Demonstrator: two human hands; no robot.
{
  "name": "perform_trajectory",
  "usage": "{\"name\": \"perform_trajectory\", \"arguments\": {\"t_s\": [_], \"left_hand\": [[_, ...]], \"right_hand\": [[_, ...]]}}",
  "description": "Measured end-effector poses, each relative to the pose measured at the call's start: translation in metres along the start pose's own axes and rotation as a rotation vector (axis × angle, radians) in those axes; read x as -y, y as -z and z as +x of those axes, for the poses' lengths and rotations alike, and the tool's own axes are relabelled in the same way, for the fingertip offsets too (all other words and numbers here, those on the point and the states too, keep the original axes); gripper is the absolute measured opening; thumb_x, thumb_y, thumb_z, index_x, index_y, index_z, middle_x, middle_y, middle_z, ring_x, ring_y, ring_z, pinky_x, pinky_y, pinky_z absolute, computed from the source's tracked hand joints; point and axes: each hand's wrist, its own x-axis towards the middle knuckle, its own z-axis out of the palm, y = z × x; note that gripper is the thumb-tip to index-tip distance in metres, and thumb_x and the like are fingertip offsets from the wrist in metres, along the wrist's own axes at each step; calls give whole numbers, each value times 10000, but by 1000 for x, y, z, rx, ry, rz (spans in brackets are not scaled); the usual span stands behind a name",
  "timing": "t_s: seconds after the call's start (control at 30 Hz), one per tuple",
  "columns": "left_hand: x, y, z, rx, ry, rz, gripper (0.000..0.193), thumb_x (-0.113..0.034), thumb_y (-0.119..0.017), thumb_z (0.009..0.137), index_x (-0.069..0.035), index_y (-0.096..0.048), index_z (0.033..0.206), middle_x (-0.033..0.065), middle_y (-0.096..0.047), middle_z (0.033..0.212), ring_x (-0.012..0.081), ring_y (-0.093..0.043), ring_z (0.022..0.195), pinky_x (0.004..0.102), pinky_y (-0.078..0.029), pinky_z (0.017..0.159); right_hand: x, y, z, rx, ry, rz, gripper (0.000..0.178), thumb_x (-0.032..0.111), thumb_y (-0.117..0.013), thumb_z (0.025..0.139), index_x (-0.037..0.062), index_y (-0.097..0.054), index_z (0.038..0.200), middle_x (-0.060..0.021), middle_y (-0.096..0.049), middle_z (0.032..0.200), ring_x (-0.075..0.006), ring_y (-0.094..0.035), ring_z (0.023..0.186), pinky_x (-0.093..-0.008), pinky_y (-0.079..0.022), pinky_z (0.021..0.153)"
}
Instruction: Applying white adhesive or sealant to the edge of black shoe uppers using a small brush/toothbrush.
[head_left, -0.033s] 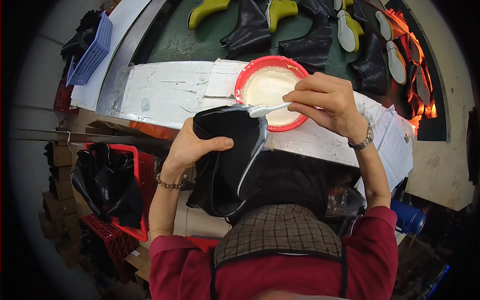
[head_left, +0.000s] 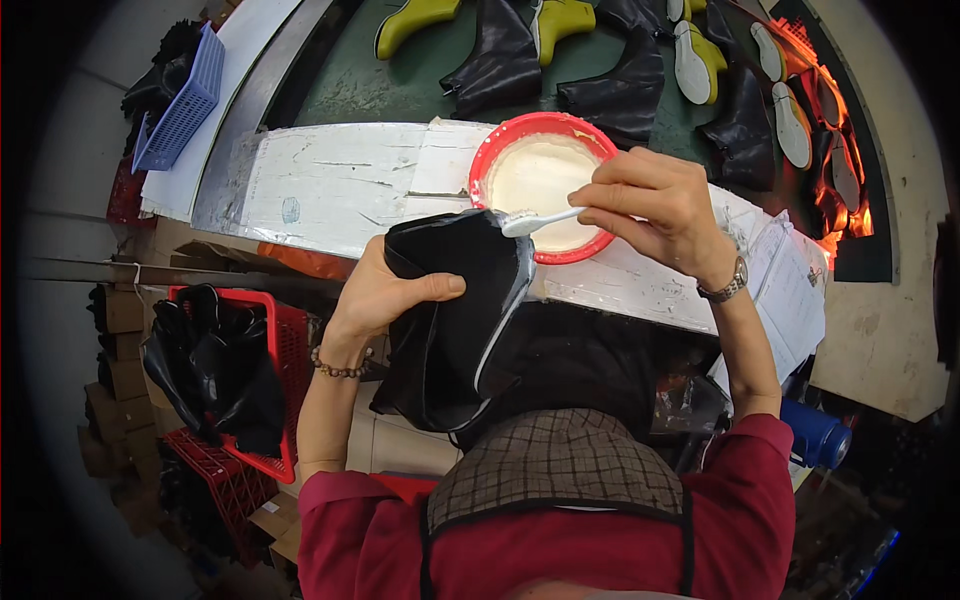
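My left hand (head_left: 385, 295) is closed on a black boot upper (head_left: 465, 275), thumb pressed flat on its dark face and fingers hidden behind. Whitish paste coats the upper's right and top edges. In my right hand (head_left: 655, 205) is a small white brush (head_left: 548, 219), pinched by its handle. Its head, loaded with cream paste, is at the upper's top right corner; whether it touches I cannot tell. Just behind them stands a red tub (head_left: 484, 160) of cream-coloured paste, partly covered by the brush and my right fingers.
The tub rests on a stained white board (head_left: 340, 165). Beyond it, a green belt (head_left: 350, 85) carries several black boot uppers (head_left: 620, 85) and yellow shoe lasts (head_left: 565, 25). A red crate (head_left: 287, 370) of black uppers is at left, a blue basket (head_left: 190, 105) farther back.
The brush head has shifted slightly right and down, away from the upper's corner. My left hand and the upper have barely moved.
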Motion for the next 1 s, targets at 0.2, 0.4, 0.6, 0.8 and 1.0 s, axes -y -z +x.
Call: {"name": "perform_trajectory", "arguments": {"t_s": [0.2, 0.4, 0.6, 0.8, 1.0], "left_hand": [[-3, 1, 3, -175, -11, 90, 321, 3, -830, 814, 63, -720, 1110, 88, -766, 985, 135, -711, 848, 282, -592, 790], [-18, 2, 6, -255, -32, 264, 299, -12, -825, 822, 72, -726, 1091, 105, -769, 993, 143, -716, 836, 286, -593, 802], [-28, 3, 15, -96, 102, 111, 437, 5, -847, 789, 73, -685, 1189, 114, -755, 1032, 163, -725, 883, 297, -604, 841], [-27, -15, 22, 78, 126, 36, 444, 14, -850, 781, 83, -679, 1185, 134, -757, 1029, 183, -741, 903, 311, -618, 848], [-33, -28, 21, 168, 145, 18, 492, 6, -862, 776, 98, -648, 1210, 151, -749, 1049, 194, -743, 909, 317, -626, 841]], "right_hand": [[-15, -5, -28, 73, -340, -130, 94, 176, -769, 862, 101, -777, 917, -43, -700, 915, -255, -694, 790, -384, -531, 661], [-23, -24, -45, 285, -396, -455, 140, 210, -742, 871, 95, -784, 939, -54, -680, 859, -271, -687, 742, -408, -525, 656], [-11, -2, -42, 13, -634, -120, 116, 161, -774, 867, 55, -792, 910, -58, -690, 821, -226, -632, 634, -360, -492, 578], [0, -3, -24, -91, -402, 280, 166, 19, -810, 837, 21, -801, 1003, -55, -712, 864, -108, -608, 698, -249, -454, 577], [-11, -18, -3, -44, -168, 292, 180, 4, -834, 808, 33, -810, 984, -61, -715, 894, -140, -661, 758, -256, -512, 638]]}}
